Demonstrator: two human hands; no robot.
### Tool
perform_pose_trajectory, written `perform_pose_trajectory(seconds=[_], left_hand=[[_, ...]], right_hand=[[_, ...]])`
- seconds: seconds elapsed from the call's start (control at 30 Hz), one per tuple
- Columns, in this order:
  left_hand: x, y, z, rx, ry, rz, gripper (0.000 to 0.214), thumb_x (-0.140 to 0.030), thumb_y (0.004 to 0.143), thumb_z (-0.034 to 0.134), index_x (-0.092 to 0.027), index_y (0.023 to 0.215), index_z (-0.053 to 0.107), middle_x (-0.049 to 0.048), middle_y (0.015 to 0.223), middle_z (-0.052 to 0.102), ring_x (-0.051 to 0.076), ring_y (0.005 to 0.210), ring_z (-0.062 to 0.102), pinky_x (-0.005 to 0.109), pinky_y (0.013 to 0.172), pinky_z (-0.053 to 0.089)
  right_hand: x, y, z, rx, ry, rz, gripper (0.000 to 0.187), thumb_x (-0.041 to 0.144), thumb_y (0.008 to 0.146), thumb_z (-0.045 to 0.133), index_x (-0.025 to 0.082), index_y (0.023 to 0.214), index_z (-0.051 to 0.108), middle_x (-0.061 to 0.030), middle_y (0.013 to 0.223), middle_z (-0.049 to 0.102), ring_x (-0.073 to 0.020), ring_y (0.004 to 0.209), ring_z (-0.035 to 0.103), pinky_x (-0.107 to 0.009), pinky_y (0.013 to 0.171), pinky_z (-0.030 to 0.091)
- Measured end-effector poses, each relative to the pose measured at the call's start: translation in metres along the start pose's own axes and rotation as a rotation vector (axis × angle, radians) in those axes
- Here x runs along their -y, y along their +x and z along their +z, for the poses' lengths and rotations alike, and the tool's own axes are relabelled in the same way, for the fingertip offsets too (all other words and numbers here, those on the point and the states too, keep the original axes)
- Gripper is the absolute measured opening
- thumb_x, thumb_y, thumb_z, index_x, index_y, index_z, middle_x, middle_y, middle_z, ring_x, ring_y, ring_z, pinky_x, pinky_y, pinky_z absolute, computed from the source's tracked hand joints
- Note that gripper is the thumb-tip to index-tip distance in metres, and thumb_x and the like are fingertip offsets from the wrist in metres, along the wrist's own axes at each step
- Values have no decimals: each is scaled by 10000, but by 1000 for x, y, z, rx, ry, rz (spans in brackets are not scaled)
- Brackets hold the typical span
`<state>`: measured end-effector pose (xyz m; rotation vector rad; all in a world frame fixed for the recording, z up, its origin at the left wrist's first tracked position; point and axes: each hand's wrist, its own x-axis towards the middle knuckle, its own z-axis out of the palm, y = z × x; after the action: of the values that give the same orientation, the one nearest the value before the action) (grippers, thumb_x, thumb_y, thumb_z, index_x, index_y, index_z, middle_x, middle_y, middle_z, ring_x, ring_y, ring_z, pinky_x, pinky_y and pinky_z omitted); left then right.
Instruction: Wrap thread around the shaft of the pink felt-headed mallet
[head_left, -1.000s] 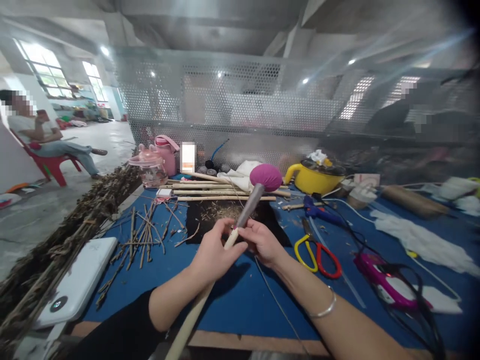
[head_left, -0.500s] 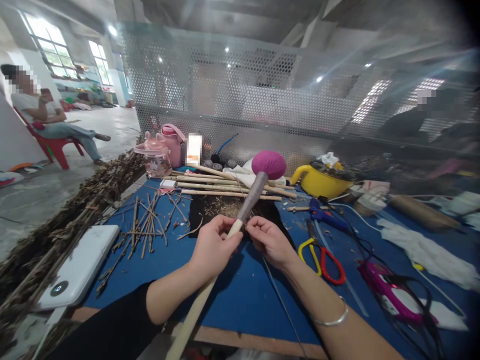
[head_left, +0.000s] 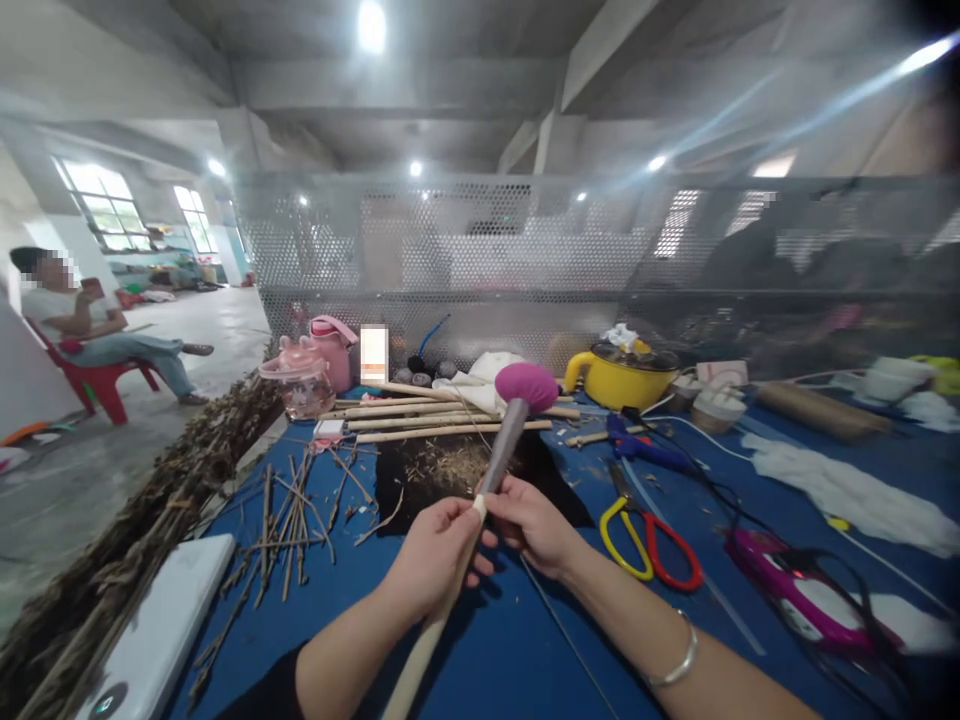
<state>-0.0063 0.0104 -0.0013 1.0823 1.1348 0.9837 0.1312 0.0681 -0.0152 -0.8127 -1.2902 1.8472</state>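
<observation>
The blue counter (head_left: 525, 640) spreads wide, and above it a long pale stick (head_left: 424, 655) slants from the near edge toward the far edge. The left grip (head_left: 439, 555) is closed around the stick's bare wood; the right grip (head_left: 536, 525) is pinched narrow just ahead of it, at the lower end of the grey wrapping (head_left: 506, 445). Beyond both, a purple ball (head_left: 526, 387) caps the stick. A thin cord (head_left: 562, 621) trails toward the near edge; whether the right grip holds it, I cannot tell.
</observation>
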Motion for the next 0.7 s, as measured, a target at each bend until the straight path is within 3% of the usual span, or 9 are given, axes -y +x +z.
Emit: perform_pose_trajectory(seconds=[0.17, 0.3, 0.4, 0.5, 0.7], left_hand=[[8, -2, -1, -322, 490, 327, 360, -347, 709, 585, -178, 1014, 495, 45, 860, 612, 135, 695, 568, 237, 623, 408], [6, -2, -4, -321, 639, 338, 162, -297, 689, 592, -174, 789, 557, 7, 677, 600, 130, 615, 539, 226, 567, 360], [6, 2, -7, -302, 602, 289, 170, -328, 685, 597, -164, 678, 552, -15, 551, 548, 109, 505, 487, 209, 483, 311], [7, 6, -6, -231, 417, 236, 231, -381, 695, 591, -161, 670, 527, -27, 509, 526, 93, 437, 464, 196, 430, 309], [2, 4, 1, -132, 102, 167, 322, -460, 710, 580, -154, 737, 482, -25, 531, 558, 75, 366, 468, 184, 375, 346]], right_hand=[[-3, 3, 9, -36, -38, 23, 352, 384, 638, 691, 134, 789, 494, 50, 527, 494, -9, 329, 216, -184, 332, 101], [-5, 3, 11, -48, -14, -49, 357, 363, 596, 727, 126, 741, 504, 22, 575, 526, -51, 439, 390, -181, 417, 252], [-7, 5, 8, -50, -61, -109, 339, 371, 628, 712, 122, 744, 513, 27, 578, 504, -65, 493, 413, -188, 468, 292], [-3, 4, 7, -7, -93, -142, 331, 398, 671, 677, 122, 751, 513, 22, 594, 501, -60, 485, 399, -186, 448, 275], [11, -3, 7, 64, -84, -96, 303, 394, 758, 596, 130, 891, 530, 90, 467, 345, -25, 348, 178, -185, 334, 91]])
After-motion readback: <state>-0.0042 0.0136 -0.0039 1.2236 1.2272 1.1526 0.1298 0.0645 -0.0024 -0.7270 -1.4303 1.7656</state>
